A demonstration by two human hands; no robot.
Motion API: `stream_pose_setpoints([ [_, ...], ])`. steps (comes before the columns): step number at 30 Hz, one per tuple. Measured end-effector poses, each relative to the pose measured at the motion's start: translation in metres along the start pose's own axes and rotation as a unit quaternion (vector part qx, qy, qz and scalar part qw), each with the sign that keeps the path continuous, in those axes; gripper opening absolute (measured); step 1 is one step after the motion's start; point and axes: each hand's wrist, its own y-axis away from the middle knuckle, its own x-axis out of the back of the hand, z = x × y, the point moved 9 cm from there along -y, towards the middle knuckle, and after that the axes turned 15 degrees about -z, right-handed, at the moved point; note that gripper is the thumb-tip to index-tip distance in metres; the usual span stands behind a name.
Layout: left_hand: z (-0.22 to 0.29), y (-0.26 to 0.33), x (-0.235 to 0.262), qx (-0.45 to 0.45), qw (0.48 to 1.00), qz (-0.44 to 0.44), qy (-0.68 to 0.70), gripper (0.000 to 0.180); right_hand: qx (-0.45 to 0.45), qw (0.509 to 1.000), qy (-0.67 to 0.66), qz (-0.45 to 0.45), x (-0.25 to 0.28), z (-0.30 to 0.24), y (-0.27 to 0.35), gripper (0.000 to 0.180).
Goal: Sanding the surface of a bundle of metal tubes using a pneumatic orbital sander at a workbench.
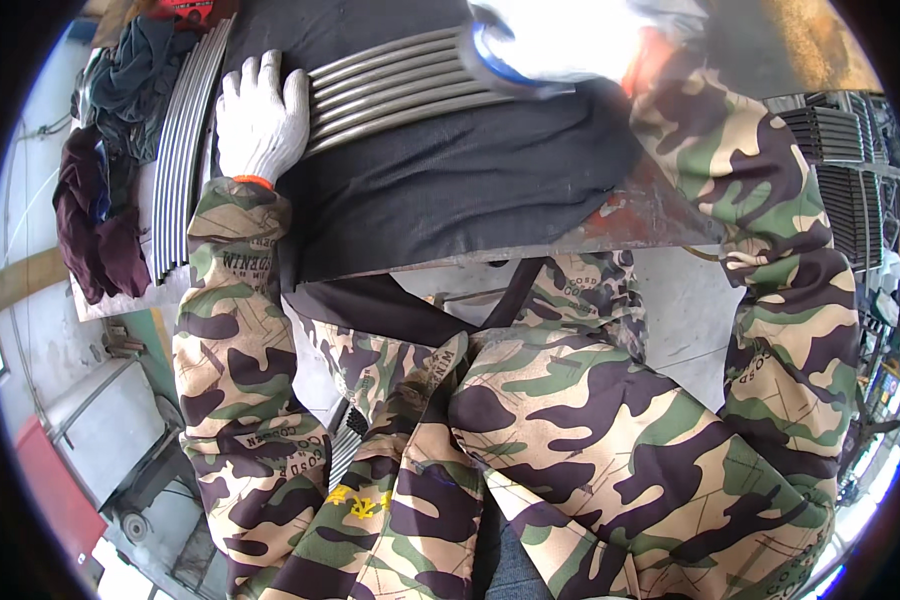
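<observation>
Several slim grey metal rods [390,88] lie side by side across a black cloth [450,185] on the bench. My left hand [262,122], in a white knitted glove with an orange cuff, lies flat over their left ends, its fingers stretched and apart. At the rods' right part is my right hand [595,40], also in white and smeared by motion. A blurred blue-edged white thing [500,60] shows at its left side, over the rods. Whether it is held or part of the glove I cannot tell, and the right fingers do not show clearly.
Left of the cloth lies another row of metal rods [182,150]. Beyond it are heaped dark clothes [140,80] and a maroon cloth [100,225]. Dark bars [850,205] are stacked at the right. The bench's worn front edge [660,225] runs before my lap.
</observation>
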Motion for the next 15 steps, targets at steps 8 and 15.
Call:
stream_pose_setpoints([
  [8,-0.011,0.002,-0.004,0.035,0.998,0.005,0.052,0.035,0.018,1.0,-0.009,0.008,0.01,-0.01,0.004,0.023],
  [15,-0.019,-0.001,-0.007,0.035,0.998,0.011,0.055,0.026,0.015,1.0,0.007,0.023,0.007,-0.014,-0.011,0.02],
])
